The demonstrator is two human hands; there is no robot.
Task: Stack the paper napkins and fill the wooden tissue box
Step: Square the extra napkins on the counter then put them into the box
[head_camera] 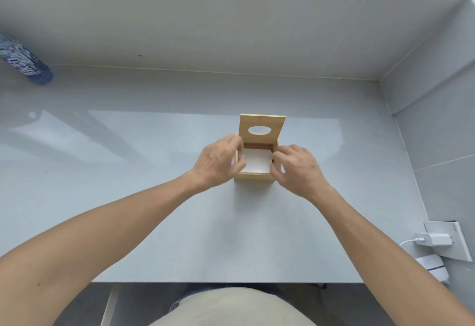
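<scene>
The wooden box (257,161) sits in the middle of the desk (154,197), its lid (261,128) with the oval slot tipped up at the back. White napkins (257,162) lie flat inside, below the rim. The left hand (218,162) and right hand (298,169) flank the opening, fingers loosely curled at the box's side walls, seemingly tucking the stack in; whether they grip anything I cannot tell. This looks like the filling step nearing its end. Next, I'd guess, the lid needs lowering squarely onto the box.
</scene>
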